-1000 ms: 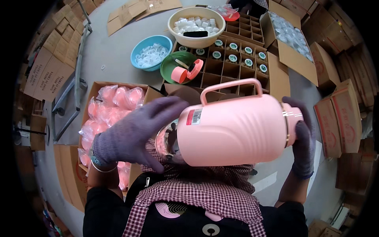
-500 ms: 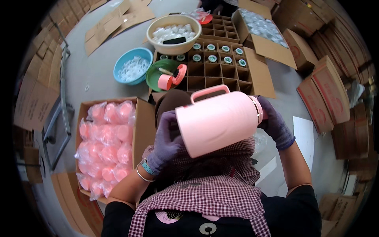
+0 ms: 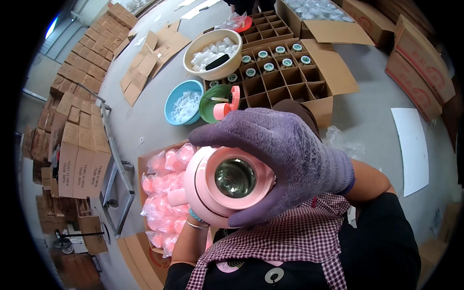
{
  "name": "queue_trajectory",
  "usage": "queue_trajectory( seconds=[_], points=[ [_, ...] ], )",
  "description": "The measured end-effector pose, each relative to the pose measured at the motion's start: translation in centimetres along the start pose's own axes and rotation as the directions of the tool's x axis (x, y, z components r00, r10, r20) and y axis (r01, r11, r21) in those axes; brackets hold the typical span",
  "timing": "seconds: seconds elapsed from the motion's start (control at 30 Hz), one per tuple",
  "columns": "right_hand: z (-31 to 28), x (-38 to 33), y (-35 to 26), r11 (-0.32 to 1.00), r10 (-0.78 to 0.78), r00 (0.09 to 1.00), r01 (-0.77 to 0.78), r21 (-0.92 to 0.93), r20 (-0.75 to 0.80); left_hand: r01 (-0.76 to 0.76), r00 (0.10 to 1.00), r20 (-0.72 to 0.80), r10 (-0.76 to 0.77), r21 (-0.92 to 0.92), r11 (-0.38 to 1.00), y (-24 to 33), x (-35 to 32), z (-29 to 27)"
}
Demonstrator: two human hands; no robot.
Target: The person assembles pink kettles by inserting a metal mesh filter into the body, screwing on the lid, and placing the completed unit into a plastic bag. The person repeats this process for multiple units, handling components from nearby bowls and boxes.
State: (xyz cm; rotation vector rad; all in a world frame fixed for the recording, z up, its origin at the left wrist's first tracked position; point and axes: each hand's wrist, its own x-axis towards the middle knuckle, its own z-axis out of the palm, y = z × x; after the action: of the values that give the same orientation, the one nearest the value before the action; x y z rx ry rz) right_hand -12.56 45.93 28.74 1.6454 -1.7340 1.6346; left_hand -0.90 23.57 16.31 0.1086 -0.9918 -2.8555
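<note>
The person holds a pink vacuum flask [image 3: 227, 186] up close under the head, its open mouth turned toward the camera so the shiny glass liner [image 3: 235, 178] shows inside the neck. The right hand [image 3: 285, 154], in a purple knit glove, is wrapped over the top and right side of the flask, thumb curled beneath the rim and fingers spread over the shoulder, gripping it firmly. The left hand is hidden behind the flask; only a wrist with a bracelet [image 3: 195, 223] shows below it, so I cannot tell how that hand is closed, though it seems to be supporting the body from underneath. The flask looks like a stiff, smooth plastic shell, probably light, but the glass inside would be fragile, so it wants holding by the body or handle, never by the liner. Below and to the left sits an open carton of bagged pink parts [image 3: 164, 193] on the floor. Farther off are a blue bowl [image 3: 183, 102], a green bowl [image 3: 215, 99], a cream basin [image 3: 212, 54] and a divided cardboard box [image 3: 282, 72].
</note>
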Motion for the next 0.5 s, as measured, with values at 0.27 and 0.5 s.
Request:
queue_trajectory(
  seconds=[0.27, 0.5],
  points=[
    [-0.6, -0.4, 0.1, 0.994, 0.01, 0.996, -0.02, 0.106, 0.092, 0.044, 0.998, -0.03, -0.047, -0.067, 0.997, 0.4, -1.3, -0.9],
    [-1.2, 0.7, 1.1, 0.978, -0.029, 0.972, -0.021, 0.207, 0.233, 0.099, 0.992, -0.068, -0.104, -0.076, 0.992, 2.7, -2.5, -3.0]
  ],
)
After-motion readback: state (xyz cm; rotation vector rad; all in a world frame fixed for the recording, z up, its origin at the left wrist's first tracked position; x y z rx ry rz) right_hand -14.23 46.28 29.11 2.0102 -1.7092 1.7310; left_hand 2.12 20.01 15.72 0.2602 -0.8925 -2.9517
